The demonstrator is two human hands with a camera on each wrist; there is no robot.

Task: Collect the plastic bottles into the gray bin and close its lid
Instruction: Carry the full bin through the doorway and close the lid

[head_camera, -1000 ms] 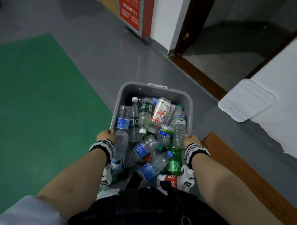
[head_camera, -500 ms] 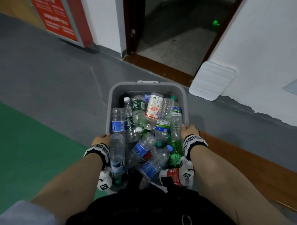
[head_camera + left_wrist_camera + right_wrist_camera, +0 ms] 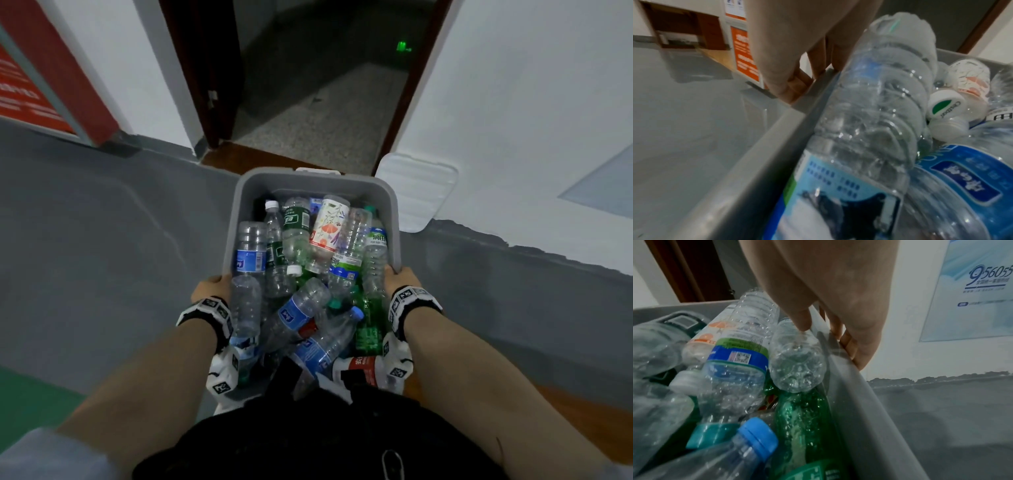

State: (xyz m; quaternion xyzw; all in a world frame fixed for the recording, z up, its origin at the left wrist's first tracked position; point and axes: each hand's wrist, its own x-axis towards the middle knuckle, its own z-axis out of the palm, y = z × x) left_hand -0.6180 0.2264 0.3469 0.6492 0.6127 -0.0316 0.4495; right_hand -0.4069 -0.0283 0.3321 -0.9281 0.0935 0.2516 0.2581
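Observation:
I carry the gray bin (image 3: pixel 308 181) in front of me, held above the gray floor. It is heaped with several plastic bottles (image 3: pixel 308 274), clear, blue-labelled and green. My left hand (image 3: pixel 210 286) grips the bin's left rim (image 3: pixel 777 129), fingers curled under its edge. My right hand (image 3: pixel 400 277) grips the right rim (image 3: pixel 855 386), thumb inside against a clear bottle (image 3: pixel 795 361). The bin's white lid (image 3: pixel 416 192) leans against the wall just beyond the bin, at the right of a doorway.
An open doorway (image 3: pixel 322 85) with a dark room lies straight ahead. A red sign panel (image 3: pixel 41 78) stands at the far left wall. A wooden strip (image 3: pixel 582 407) runs along the floor at right. Green flooring (image 3: pixel 30 401) lies at lower left.
I have turned right and walked with the bin toward the doorway. The lid now stands just beyond the bin's far right corner. Both hands keep their grip on the rims.

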